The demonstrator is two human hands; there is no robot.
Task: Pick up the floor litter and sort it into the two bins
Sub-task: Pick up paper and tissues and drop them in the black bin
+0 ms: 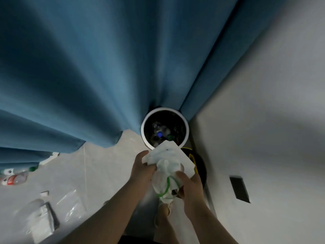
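**Single wide-angle view, worn on the head**

Looks steeply down and forward into a room corner. Sits close above the left hand (141,167) and right hand (190,186), both gripping a litter bundle (167,166) low of centre. Takes in the white-rimmed bin (142,128) just beyond. Bows the blue curtain (88,67) across the top, with wall (263,103) at right and floor (91,164) lower left.

A person's forearms (112,208), bare to the frame's lower edge, end in a bare left hand (142,166) and right hand (190,185). The foot (163,215) below possibly wears a pale sandal, blurred in dim light.
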